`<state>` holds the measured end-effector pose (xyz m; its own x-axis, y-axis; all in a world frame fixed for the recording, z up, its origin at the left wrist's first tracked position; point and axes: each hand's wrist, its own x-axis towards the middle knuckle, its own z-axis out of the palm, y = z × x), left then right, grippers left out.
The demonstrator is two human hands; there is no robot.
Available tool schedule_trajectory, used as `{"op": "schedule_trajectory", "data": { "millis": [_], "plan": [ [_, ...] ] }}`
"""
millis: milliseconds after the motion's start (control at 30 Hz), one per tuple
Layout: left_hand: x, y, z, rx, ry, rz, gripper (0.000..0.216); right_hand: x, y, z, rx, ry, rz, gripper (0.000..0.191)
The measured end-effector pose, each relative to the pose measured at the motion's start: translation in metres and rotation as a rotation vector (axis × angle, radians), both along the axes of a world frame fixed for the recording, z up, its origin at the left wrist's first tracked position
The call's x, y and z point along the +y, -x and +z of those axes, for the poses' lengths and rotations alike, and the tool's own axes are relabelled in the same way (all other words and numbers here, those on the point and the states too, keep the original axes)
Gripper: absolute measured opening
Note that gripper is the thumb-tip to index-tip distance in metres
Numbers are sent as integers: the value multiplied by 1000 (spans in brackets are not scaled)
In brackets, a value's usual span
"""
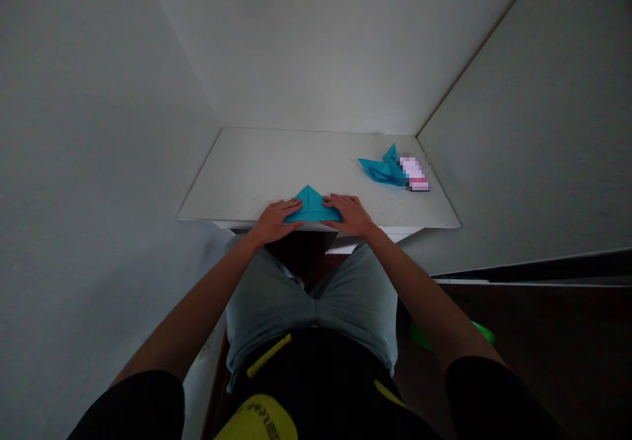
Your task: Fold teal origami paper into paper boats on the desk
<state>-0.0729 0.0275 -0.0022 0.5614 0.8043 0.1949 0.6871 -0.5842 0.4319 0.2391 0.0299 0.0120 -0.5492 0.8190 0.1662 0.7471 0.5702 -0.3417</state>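
White table [276, 157]: blue folded paper [312, 211], peak away, long axis sideways (left hand [274, 220], right hand [349, 215] grasping ends).

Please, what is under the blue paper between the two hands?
White tabletop shows just beyond the folded blue paper; the surface directly under it is covered. The left hand and right hand touch its ends.

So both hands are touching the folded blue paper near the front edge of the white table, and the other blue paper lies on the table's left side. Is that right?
Not quite. The head view shows the other blue paper on the right side of the white table, not the left. The left hand and right hand do touch the folded blue paper near the front edge.
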Motion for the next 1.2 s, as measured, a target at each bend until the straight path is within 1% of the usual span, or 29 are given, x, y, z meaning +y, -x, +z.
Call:
{"op": "schedule_trajectory", "data": {
  "millis": [100,200,300,400,467,567,633,733,800,867,933,1000,1033,1100,1200],
  "plan": [
    [6,0,1,-69,26,-11,60,0,0,3,27,12,-12,49],
    [11,0,6,-106,78,-19,60,2,0,4,42,31,-19,43],
    [15,1,11,-143,154,-24,60,4,-1,3,66,53,-21,42],
    [17,1,16,-165,200,-13,54,4,-2,1,84,50,-21,42],
    [17,0,19,-134,185,-7,49,5,-3,0,80,39,-23,41],
    [16,-6,23,-32,120,24,41,7,-2,-3,106,36,-31,38],
    [15,-11,27,31,95,77,38,11,-1,-6,164,51,-63,34],
    [16,-19,34,129,91,198,39,17,-1,-12,253,72,-128,31],
    [15,-24,38,180,76,265,40,20,-1,-15,301,81,-130,29],
    [13,-30,40,166,-6,286,36,21,-1,-17,348,83,-112,26],
    [6,-37,37,111,-142,244,34,21,-1,-17,387,76,-113,23],
    [-4,-44,29,79,-254,150,37,21,-2,-17,414,75,-135,21],
    [-9,-47,24,80,-279,98,39,20,-2,-17,423,80,-143,21],
    [-20,-52,12,105,-280,24,42,20,-3,-17,435,90,-144,25],
    [-29,-55,-1,152,-234,36,56,20,-4,-18,407,53,-126,34]
  ]
}}
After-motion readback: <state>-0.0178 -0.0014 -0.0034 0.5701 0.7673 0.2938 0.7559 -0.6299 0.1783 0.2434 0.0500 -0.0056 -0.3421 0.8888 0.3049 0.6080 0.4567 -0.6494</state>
